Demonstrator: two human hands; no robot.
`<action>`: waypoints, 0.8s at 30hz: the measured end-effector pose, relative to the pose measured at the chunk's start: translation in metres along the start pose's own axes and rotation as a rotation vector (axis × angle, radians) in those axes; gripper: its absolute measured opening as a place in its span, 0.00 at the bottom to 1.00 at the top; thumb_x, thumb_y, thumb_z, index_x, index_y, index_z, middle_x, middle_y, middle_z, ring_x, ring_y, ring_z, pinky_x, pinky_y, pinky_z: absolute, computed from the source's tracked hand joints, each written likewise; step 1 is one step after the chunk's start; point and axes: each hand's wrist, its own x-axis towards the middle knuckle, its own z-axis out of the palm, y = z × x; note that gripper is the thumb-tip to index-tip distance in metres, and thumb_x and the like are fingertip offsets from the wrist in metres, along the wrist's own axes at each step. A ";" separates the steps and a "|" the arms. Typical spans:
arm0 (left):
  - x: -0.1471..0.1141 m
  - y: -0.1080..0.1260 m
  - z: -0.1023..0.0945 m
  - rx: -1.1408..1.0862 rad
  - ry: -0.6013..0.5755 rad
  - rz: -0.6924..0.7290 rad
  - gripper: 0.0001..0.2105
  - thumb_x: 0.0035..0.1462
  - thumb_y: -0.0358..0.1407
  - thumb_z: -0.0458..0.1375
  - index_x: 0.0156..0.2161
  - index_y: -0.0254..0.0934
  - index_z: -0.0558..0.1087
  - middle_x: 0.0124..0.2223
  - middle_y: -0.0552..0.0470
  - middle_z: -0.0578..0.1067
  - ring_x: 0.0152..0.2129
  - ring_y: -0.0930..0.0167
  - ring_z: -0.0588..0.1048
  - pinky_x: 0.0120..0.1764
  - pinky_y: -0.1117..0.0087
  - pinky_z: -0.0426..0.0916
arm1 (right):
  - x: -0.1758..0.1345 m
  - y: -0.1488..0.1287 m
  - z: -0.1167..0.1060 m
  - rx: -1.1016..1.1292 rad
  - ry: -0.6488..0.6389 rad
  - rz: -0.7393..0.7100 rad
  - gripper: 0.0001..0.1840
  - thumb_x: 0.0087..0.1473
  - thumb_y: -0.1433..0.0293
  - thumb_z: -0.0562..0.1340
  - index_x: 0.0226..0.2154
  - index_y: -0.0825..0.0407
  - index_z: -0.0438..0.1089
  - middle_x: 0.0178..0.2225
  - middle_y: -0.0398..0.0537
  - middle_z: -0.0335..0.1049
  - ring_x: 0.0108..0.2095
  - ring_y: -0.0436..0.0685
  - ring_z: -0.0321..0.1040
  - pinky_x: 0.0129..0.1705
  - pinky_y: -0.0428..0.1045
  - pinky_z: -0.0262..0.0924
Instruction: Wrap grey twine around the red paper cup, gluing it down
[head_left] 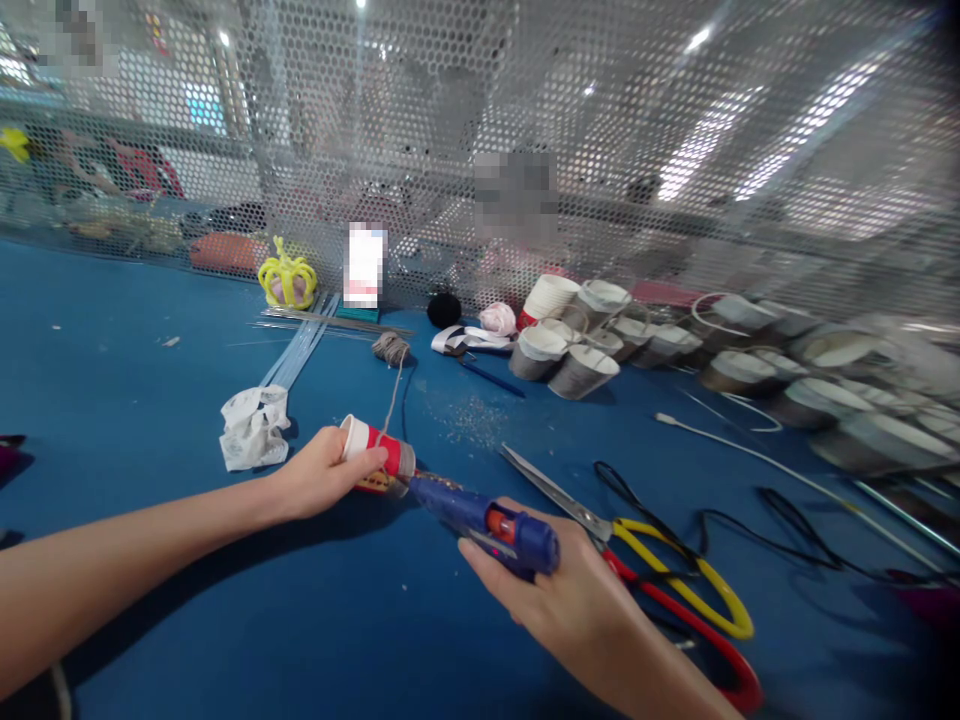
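My left hand (322, 472) is closed around a red and white paper cup (391, 452) lying on its side, its base pointing right. Grey yarn is wound round the base end, and a strand runs up to a small ball of grey yarn (391, 348). In my right hand (559, 580) is a blue hot glue gun (465, 507), its nozzle close to the cup's yarn-covered end; whether it touches I cannot tell. Large scissors (622, 530) with one yellow and one red handle lie beside my right hand, partly hidden by it.
Many yarn-wrapped cups (583, 372) stand at the right, near a perforated metal screen. A crumpled white wrapper (255, 428), a yellow crown-like piece (287, 280), a phone (365, 265) and a black yarn ball (444, 309) lie further back. A black cable (780, 515) crosses the right side.
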 end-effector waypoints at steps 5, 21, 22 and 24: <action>0.000 0.001 0.000 -0.053 -0.033 0.034 0.16 0.54 0.39 0.47 0.33 0.30 0.73 0.31 0.50 0.75 0.27 0.72 0.70 0.29 0.76 0.63 | 0.000 0.003 -0.002 0.009 0.021 -0.040 0.10 0.44 0.63 0.58 0.19 0.51 0.61 0.17 0.40 0.60 0.17 0.47 0.54 0.18 0.43 0.53; -0.001 0.000 -0.001 -0.006 0.019 0.007 0.15 0.53 0.40 0.48 0.28 0.30 0.71 0.24 0.54 0.69 0.21 0.76 0.64 0.23 0.78 0.59 | 0.000 -0.007 -0.003 -0.104 -0.004 -0.091 0.09 0.46 0.67 0.57 0.18 0.52 0.59 0.17 0.39 0.58 0.17 0.46 0.53 0.19 0.42 0.52; -0.001 0.000 -0.001 -0.005 0.018 0.008 0.15 0.53 0.40 0.48 0.28 0.30 0.71 0.24 0.54 0.69 0.21 0.76 0.64 0.23 0.78 0.59 | 0.001 -0.009 -0.004 -0.104 -0.029 -0.082 0.10 0.46 0.68 0.56 0.18 0.52 0.59 0.17 0.38 0.58 0.17 0.45 0.52 0.18 0.42 0.52; -0.001 0.000 -0.001 0.004 0.017 0.009 0.15 0.53 0.40 0.48 0.28 0.30 0.71 0.24 0.54 0.69 0.21 0.76 0.64 0.23 0.78 0.59 | 0.001 -0.011 -0.003 -0.096 -0.063 -0.068 0.10 0.47 0.67 0.56 0.18 0.52 0.59 0.17 0.38 0.56 0.16 0.45 0.50 0.17 0.42 0.50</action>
